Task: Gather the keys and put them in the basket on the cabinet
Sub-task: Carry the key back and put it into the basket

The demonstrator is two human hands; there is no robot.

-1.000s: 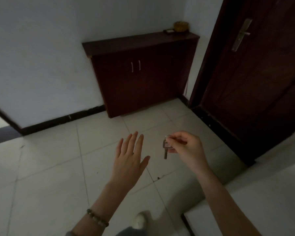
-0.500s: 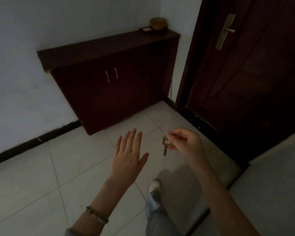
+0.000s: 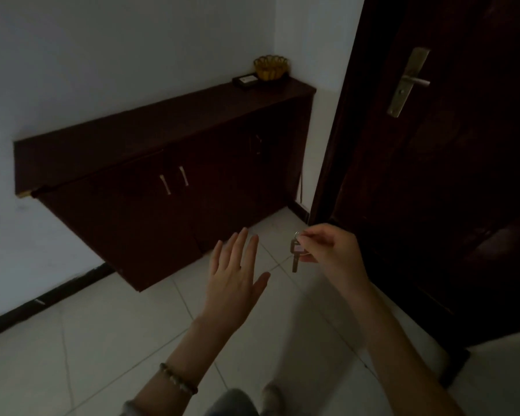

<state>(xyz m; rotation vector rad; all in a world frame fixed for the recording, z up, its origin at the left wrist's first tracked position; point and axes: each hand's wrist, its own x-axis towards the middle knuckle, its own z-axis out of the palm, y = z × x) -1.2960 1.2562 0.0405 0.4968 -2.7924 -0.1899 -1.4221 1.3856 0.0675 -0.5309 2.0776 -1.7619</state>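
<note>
The cabinet (image 3: 162, 163) and basket (image 3: 271, 66) loom nearer now than before.

Left hand (image 3: 233, 274) flat, fingers spread, empty – right hand (image 3: 330, 250) raised, grip pinched shut

Basket (image 3: 271, 66) contents too dim and small to tell

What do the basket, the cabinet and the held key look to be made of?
Basket: probably woven wicker or amber plastic; yellowish openwork loops, too dim to settle.
Cabinet: dark reddish-brown wood or veneer, dull smooth finish, pale metal-looking pulls.
Key, pinched in the right hand: metal, greyish glint, on a thin ring.
</note>
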